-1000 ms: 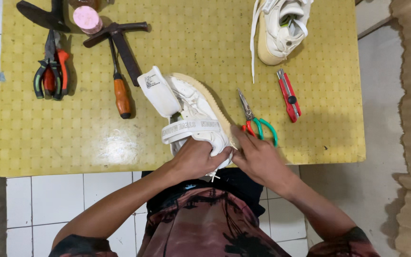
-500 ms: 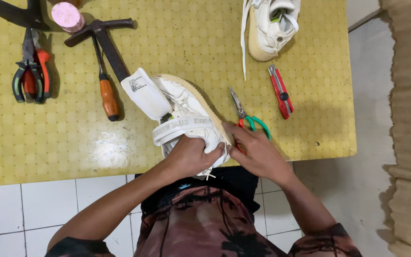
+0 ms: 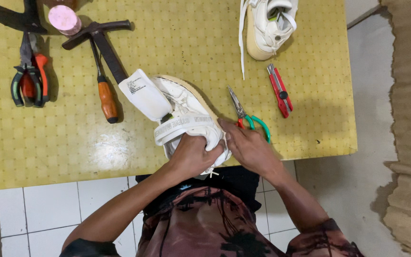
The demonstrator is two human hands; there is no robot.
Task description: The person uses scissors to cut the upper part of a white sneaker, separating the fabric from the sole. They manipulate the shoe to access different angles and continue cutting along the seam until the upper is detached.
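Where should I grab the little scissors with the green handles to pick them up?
Probably by the green loop handles of the small green-handled scissors, coming from the table's near edge. The pointed blades aim away toward the far side, so the handles are the safe, blunt end. The right hand lies right beside them, partly covering them, so wait until it is clear.

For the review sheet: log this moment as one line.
left hand: grips white shoe at heel | right hand: on shoe's side | near: scissors, red knife, second shoe
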